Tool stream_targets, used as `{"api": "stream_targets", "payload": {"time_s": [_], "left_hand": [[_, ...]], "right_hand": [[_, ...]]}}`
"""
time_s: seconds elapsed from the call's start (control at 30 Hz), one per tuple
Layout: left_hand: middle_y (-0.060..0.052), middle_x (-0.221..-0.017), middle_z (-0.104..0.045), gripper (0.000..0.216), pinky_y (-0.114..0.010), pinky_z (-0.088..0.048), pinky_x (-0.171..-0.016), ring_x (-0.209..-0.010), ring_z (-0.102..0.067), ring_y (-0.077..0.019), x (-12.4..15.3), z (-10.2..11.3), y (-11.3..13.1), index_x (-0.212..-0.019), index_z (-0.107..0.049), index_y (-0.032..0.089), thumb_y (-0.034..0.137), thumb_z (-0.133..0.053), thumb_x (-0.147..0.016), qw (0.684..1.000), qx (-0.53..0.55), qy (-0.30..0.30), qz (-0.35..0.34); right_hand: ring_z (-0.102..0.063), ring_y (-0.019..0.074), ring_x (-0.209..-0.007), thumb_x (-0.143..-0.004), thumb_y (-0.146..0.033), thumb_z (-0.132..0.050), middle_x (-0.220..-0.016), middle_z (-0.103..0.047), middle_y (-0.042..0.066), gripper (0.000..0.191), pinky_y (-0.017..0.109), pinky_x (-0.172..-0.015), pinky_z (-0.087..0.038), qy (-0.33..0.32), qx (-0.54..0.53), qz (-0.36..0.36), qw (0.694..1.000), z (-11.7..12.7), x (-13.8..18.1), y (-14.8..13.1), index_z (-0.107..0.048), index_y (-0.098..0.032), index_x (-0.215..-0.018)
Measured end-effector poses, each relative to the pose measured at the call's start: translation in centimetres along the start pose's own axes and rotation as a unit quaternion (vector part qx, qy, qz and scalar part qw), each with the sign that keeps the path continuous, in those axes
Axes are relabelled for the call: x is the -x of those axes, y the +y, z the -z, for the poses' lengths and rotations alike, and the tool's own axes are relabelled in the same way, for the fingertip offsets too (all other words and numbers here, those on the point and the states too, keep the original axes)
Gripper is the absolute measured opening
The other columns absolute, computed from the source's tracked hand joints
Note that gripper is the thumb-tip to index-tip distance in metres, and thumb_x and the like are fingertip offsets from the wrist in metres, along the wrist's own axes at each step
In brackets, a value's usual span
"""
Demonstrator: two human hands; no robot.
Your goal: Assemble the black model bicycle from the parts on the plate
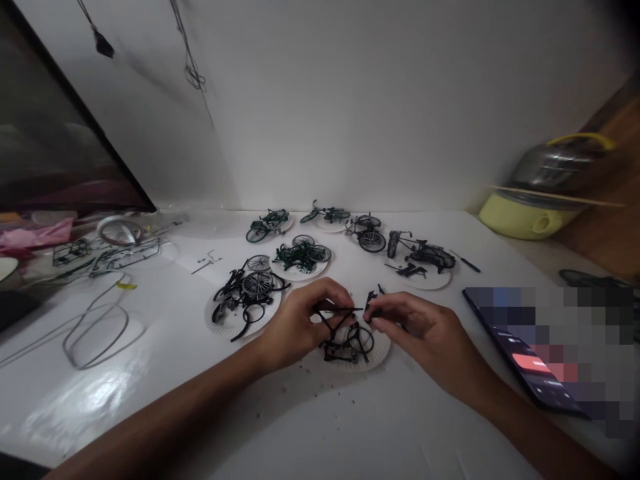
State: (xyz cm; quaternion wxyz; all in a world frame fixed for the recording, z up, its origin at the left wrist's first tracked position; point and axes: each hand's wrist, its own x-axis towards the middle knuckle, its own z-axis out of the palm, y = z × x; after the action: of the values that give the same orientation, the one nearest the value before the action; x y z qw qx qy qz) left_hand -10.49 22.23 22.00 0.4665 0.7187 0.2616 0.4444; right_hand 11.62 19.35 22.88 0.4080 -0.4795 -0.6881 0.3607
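My left hand [300,320] is closed on a black model bicycle frame [336,315], held just above a white paper plate [383,353] with a wheel and other black parts on it. My right hand [415,327] pinches a small black part [371,301] right beside the frame's end. Both hands hover over the white table [310,427] at the centre front.
Several paper plates with small model bicycles and parts lie behind: one at the left [220,320], one at the centre [300,257], one at the right [423,257]. A tablet [530,360] lies to the right, a monitor [55,133] and plastic sprues [105,257] to the left, a yellow pot [525,217] far right.
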Motion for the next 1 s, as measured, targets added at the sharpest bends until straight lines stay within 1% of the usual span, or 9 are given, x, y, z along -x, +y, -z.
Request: {"api": "stream_targets", "payload": {"time_s": [0.17, 0.3, 0.57, 0.63, 0.7, 0.77, 0.83, 0.9, 1.0], "left_hand": [[-0.009, -0.104, -0.064, 0.014, -0.032, -0.057, -0.085, -0.095, -0.064, -0.0179, 0.4, 0.0, 0.1, -0.103, -0.062, 0.015, 0.014, -0.064, -0.089, 0.998, -0.044, -0.008, -0.038], [-0.01, -0.105, -0.065, 0.017, -0.032, -0.057, -0.085, -0.095, -0.065, -0.0176, 0.5, -0.1, 0.7, -0.107, -0.062, 0.014, 0.011, -0.062, -0.09, 0.996, -0.067, -0.037, -0.048], [-0.009, -0.103, -0.064, 0.015, -0.03, -0.057, -0.085, -0.095, -0.065, -0.0166, 0.6, -0.4, 1.0, -0.104, -0.064, 0.014, 0.012, -0.065, -0.09, 0.998, -0.022, -0.038, -0.045], [-0.009, -0.102, -0.064, 0.013, -0.03, -0.056, -0.083, -0.094, -0.065, -0.0163, 0.5, -0.4, 0.9, -0.102, -0.065, 0.014, 0.012, -0.066, -0.089, 0.999, -0.003, -0.027, -0.037], [-0.008, -0.099, -0.065, 0.011, -0.029, -0.057, -0.082, -0.092, -0.065, -0.0166, 0.4, -0.6, 0.9, -0.097, -0.065, 0.013, 0.013, -0.069, -0.087, 1.0, 0.02, -0.006, -0.015], [-0.007, -0.094, -0.066, 0.015, -0.029, -0.059, -0.077, -0.085, -0.066, -0.0163, 0.3, -0.8, 1.0, -0.094, -0.065, 0.012, 0.018, -0.074, -0.084, 0.997, 0.061, 0.018, 0.031], [-0.005, -0.086, -0.066, 0.022, -0.028, -0.061, -0.065, -0.075, -0.067, -0.0158, 0.2, -1.1, 1.1, -0.092, -0.063, 0.012, 0.026, -0.077, -0.082, 0.989, 0.109, 0.031, 0.093], [-0.003, -0.08, -0.064, 0.027, -0.024, -0.059, -0.052, -0.067, -0.068, -0.0155, 0.2, -1.3, 1.1, -0.092, -0.061, 0.013, 0.031, -0.078, -0.081, 0.98, 0.133, 0.036, 0.144], [-0.002, -0.077, -0.064, 0.026, -0.017, -0.053, -0.043, -0.059, -0.067, -0.0133, 0.3, -1.6, 1.2, -0.09, -0.06, 0.013, 0.031, -0.076, -0.083, 0.977, 0.115, 0.042, 0.173]], "right_hand": [[-0.071, 0.0184, -0.083, -0.083, -0.033, -0.072, -0.089, -0.075, 0.005, 0.018, 0.031, -0.075, -0.059, -0.023, -0.061, -0.024, 0.998, 0.0, 0.1, -0.2, -0.071, -0.022, -0.098], [-0.071, 0.0158, -0.08, -0.084, -0.03, -0.071, -0.087, -0.075, 0.003, 0.016, 0.029, -0.074, -0.059, -0.053, -0.095, -0.031, 0.994, 0.0, 0.1, -0.2, -0.072, -0.023, -0.098], [-0.07, 0.0166, -0.087, -0.087, -0.029, -0.068, -0.097, -0.076, 0.003, 0.02, 0.029, -0.078, -0.057, -0.079, -0.069, -0.024, 0.994, 0.0, 0.2, 0.2, -0.073, -0.025, -0.107], [-0.07, 0.016, -0.085, -0.087, -0.029, -0.068, -0.095, -0.075, 0.002, 0.02, 0.029, -0.077, -0.057, -0.079, -0.072, -0.021, 0.994, 0.1, 0.1, 0.0, -0.073, -0.025, -0.106], [-0.07, 0.0154, -0.083, -0.086, -0.028, -0.069, -0.091, -0.075, 0.002, 0.018, 0.027, -0.075, -0.057, -0.073, -0.076, -0.02, 0.994, 0.1, 0.1, -0.2, -0.073, -0.025, -0.103], [-0.069, 0.0151, -0.083, -0.084, -0.027, -0.071, -0.09, -0.074, 0.001, 0.015, 0.026, -0.075, -0.056, -0.065, -0.078, -0.021, 0.995, 0.1, 0.1, -0.3, -0.073, -0.024, -0.098], [-0.069, 0.0146, -0.084, -0.082, -0.028, -0.074, -0.09, -0.073, 0.0, 0.013, 0.024, -0.076, -0.056, -0.059, -0.081, -0.028, 0.995, 0.1, 0.1, -0.2, -0.073, -0.025, -0.095], [-0.069, 0.0137, -0.083, -0.081, -0.029, -0.076, -0.089, -0.073, 0.0, 0.014, 0.023, -0.075, -0.055, -0.055, -0.092, -0.046, 0.993, 0.1, 0.1, 0.1, -0.072, -0.025, -0.093], [-0.069, 0.013, -0.083, -0.079, -0.031, -0.078, -0.09, -0.074, -0.001, 0.018, 0.022, -0.073, -0.053, -0.046, -0.115, -0.076, 0.989, 0.1, 0.1, 0.5, -0.072, -0.027, -0.095]]}}
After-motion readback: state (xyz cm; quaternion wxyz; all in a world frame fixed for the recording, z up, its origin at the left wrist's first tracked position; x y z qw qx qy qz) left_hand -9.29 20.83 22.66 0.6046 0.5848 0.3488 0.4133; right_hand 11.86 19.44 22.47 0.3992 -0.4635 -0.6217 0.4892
